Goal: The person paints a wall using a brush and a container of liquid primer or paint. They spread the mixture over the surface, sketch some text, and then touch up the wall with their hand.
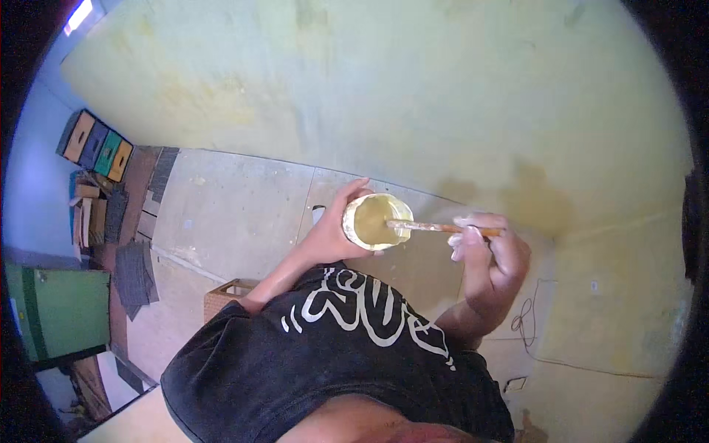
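A round white tub [408, 214] of olive-yellow paint [373, 221] is tilted so its open mouth shows, its rim smeared with paint. My left hand [336, 229] wraps around the tub's left side and underneath, closed on it. From the right, my right hand [487, 251] pinches a slim wooden-handled paintbrush [428, 227] near its far end. Whitish paint coats part of the handle, and the brush's tip is hidden in the paint. Pale paint also marks the fingertips of my right hand.
A pale wall [443, 96] with yellow patches rises ahead, meeting the tiled floor [229, 184]. Leftward stand a unit with coloured drawers [96, 145], stacked boards [88, 214] and a green cabinet [70, 306]. A woven basket [221, 297] sits near my left arm; a thin cable [524, 321] lies at right.
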### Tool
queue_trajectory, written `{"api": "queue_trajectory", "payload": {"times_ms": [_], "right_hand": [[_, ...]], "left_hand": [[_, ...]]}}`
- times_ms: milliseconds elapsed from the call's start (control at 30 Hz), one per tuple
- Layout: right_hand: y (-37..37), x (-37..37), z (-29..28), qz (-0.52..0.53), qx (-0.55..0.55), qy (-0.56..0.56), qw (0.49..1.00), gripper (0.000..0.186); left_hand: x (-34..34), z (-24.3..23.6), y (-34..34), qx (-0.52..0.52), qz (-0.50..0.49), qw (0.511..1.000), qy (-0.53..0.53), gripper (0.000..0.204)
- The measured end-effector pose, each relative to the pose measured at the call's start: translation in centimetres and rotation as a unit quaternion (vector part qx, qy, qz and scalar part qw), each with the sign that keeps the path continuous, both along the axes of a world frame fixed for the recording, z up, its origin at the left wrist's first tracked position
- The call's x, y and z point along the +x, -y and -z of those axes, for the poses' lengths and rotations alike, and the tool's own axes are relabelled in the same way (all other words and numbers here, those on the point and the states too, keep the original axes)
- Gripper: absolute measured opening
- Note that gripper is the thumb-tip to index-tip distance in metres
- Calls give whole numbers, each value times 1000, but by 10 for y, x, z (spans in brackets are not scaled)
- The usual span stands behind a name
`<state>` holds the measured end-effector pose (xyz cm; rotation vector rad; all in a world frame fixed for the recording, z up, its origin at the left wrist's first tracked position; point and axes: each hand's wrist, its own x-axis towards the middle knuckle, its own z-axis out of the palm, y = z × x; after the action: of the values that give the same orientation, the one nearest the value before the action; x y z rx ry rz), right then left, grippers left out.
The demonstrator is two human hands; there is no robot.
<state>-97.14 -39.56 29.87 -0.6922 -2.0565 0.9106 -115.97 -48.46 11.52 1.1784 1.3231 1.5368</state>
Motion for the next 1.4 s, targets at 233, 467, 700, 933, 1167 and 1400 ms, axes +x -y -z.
{"api": "queue_trajectory", "payload": {"times_ms": [233,467,700,933,1167,1400], "right_hand": [[2,22,35,41,86,-131,987,13],[-8,31,45,119,-5,-266,957,13],[-34,59,82,131,-63,-331,933,15],[-40,52,97,120,-124,-390,904,17],[-40,48,96,93,-196,-361,907,23],[-43,71,105,13,-209,-330,920,19]], "left_hand": [[7,23,-8,7,-15,1000,-22,120],[8,34,-11,0,-28,1000,3,119],[15,27,2,-3,-102,995,5,117],[20,21,8,11,-145,989,-4,112],[23,15,12,8,-170,985,22,110],[10,16,25,-39,-126,991,-11,110]]}}
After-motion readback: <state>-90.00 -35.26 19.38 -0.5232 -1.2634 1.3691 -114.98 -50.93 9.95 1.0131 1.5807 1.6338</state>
